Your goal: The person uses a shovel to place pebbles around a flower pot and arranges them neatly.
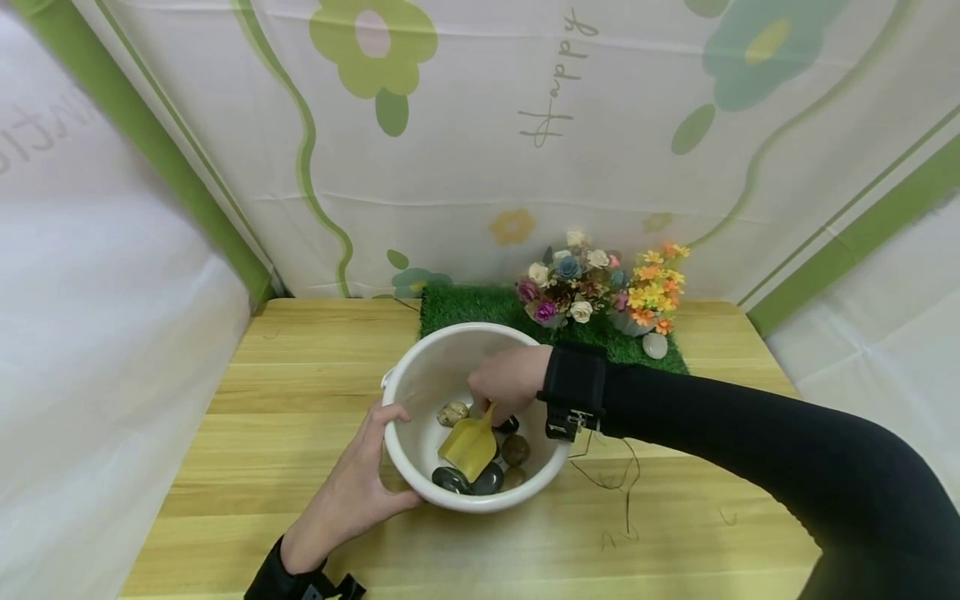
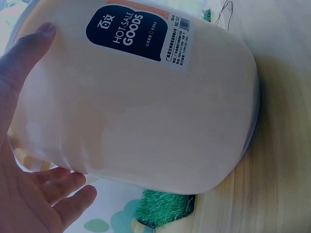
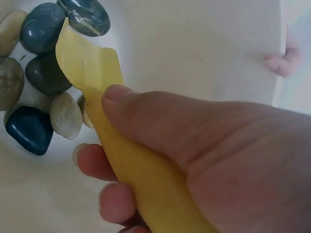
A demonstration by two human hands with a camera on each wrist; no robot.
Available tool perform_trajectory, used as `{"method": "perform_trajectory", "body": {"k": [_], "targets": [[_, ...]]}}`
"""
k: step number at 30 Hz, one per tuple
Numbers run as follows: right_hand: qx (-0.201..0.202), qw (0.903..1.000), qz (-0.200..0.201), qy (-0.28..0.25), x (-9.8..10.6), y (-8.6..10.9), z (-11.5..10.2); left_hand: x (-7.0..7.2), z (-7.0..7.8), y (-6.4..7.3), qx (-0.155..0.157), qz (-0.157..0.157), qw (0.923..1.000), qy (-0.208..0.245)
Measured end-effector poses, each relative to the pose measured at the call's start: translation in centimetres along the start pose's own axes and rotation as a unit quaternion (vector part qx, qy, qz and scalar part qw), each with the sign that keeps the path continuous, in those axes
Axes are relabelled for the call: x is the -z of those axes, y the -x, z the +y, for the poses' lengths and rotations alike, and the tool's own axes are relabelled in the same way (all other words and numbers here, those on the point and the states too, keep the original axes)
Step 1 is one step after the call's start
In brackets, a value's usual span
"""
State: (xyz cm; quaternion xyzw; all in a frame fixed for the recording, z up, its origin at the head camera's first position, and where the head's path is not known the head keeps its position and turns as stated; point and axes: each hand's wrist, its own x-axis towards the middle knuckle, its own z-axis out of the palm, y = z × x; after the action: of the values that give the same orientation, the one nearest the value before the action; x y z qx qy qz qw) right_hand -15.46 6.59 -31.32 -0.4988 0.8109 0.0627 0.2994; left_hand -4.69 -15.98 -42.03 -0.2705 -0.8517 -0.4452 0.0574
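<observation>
A white bucket (image 1: 401, 367) stands on the table. My left hand (image 1: 356, 479) holds its left side, with the fingertips at the rim and the thumb against the outer wall; a dark label (image 2: 129, 31) shows on that wall. Inside the bucket, my right hand (image 1: 510, 379) grips a yellow toy shovel (image 3: 141, 165) by its handle, thumb along the top. The shovel's blade (image 1: 470, 446) lies among several smooth pebbles on the bucket's bottom, including a dark green one (image 1: 452, 479), a brown one (image 1: 515, 450) and a speckled tan one (image 1: 452, 413).
Behind the bucket lies a green turf mat (image 1: 465, 304) with two pots of artificial flowers, one mixed (image 1: 570, 279) and one orange-yellow (image 1: 656, 287). A pale stone (image 1: 655, 346) sits at the mat's right. Printed cloth (image 1: 450, 167) hangs around the wooden table (image 1: 300, 358).
</observation>
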Motion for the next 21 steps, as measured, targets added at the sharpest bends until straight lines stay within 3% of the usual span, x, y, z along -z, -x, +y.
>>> {"method": "perform_trajectory", "body": {"k": [21], "targets": [[0.030,0.9962,-0.044,-0.069,0.0,-0.1,1.3,0.0,0.0,0.0,-0.008,0.005,1.0000,0.001]]}}
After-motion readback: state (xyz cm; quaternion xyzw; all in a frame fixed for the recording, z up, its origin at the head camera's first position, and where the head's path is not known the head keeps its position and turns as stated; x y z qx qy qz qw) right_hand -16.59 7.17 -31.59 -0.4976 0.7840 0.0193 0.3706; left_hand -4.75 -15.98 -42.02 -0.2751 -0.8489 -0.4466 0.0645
